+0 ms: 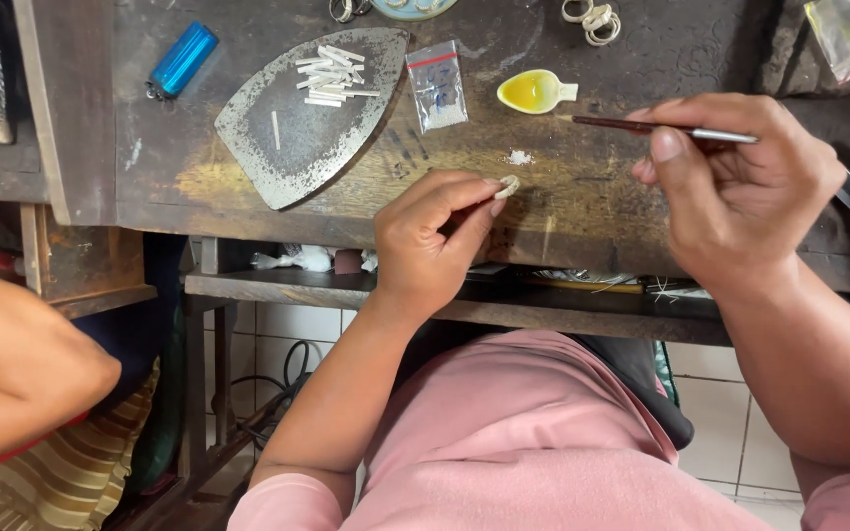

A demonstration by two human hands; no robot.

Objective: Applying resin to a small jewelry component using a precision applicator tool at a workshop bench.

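The left hand (425, 241) pinches a small pale ring (509, 186) in its grip, just below the yellow spoon (535, 91) on the table (582, 206). The right hand (740, 187) pinches a thin brush (661, 127), right of the spoon.

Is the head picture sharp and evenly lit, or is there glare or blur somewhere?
Head view: mostly sharp, in soft, even daylight; the left hand and right hand throw only faint shadows on the bench. The yellow spoon and the blue lighter show small bright glints. The frame corners look slightly soft.

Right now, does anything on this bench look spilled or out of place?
A small patch of white powder lies loose on the dark workbench, and one white stick sits apart from the pile of sticks on the metal plate.
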